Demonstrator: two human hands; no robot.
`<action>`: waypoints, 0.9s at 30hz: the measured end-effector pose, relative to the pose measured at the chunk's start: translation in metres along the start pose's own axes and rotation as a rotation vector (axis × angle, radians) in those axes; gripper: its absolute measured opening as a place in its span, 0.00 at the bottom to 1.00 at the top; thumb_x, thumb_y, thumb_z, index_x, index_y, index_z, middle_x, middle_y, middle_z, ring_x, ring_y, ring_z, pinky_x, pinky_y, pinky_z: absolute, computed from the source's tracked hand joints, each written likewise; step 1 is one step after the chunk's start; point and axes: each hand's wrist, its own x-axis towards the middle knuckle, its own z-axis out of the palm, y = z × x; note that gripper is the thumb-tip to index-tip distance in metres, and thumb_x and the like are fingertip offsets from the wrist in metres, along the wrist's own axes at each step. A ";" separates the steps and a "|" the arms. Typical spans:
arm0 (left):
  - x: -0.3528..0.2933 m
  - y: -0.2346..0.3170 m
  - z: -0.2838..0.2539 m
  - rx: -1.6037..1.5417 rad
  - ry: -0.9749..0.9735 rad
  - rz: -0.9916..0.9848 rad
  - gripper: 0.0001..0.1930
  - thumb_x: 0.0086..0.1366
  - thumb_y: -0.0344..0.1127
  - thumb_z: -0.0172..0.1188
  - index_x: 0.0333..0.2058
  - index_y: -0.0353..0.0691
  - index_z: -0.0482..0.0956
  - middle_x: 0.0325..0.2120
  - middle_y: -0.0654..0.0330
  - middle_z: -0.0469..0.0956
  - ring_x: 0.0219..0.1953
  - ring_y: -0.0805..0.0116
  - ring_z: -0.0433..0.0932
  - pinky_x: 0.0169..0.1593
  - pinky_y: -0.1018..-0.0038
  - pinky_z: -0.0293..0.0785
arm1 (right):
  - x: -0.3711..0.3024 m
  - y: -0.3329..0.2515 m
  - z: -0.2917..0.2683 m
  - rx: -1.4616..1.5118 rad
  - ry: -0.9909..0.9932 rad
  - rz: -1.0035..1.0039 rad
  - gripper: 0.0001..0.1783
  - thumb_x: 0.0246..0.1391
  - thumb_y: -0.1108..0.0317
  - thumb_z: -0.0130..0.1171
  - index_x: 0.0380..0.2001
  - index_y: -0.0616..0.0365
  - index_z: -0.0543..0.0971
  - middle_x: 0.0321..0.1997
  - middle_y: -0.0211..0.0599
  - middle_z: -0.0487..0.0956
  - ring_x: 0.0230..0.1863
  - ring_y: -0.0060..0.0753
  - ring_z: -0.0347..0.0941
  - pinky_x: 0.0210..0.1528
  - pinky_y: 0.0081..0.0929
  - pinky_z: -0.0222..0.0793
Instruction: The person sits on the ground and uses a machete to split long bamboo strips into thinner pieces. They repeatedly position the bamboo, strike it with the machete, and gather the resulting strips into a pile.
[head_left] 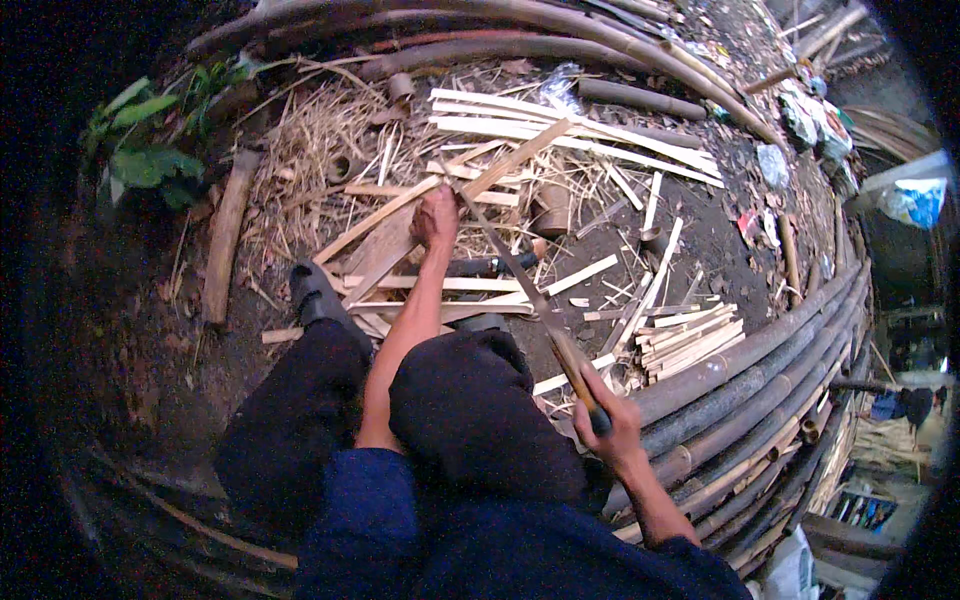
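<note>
My left hand (437, 218) is closed, its fingers wrapped around the end of a split bamboo strip (372, 222) that slants down to the left. A wider bamboo strip (520, 158) extends up to the right from beside that hand. In my right hand (612, 428) is the wooden handle of a long knife (515, 265). Its narrow blade points up and left, with the tip close to my left hand; whether it touches a strip I cannot tell. Beneath my left hand lies a broad wooden piece (385, 245).
Short split sticks (692, 340) are piled at the right, before stacked bamboo poles (740, 385). Long pale strips (600, 140) and shavings (310, 150) cover the ground beyond. At the left are my booted foot (318, 290), a log (230, 240) and a green plant (150, 165).
</note>
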 end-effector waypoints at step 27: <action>-0.040 -0.013 -0.088 0.346 -0.704 0.847 0.23 0.61 0.44 0.57 0.51 0.36 0.72 0.51 0.45 0.72 0.55 0.50 0.68 0.58 0.63 0.62 | -0.030 0.185 0.109 -0.188 0.161 0.305 0.34 0.49 0.60 0.61 0.59 0.57 0.65 0.38 0.56 0.74 0.39 0.56 0.71 0.42 0.45 0.68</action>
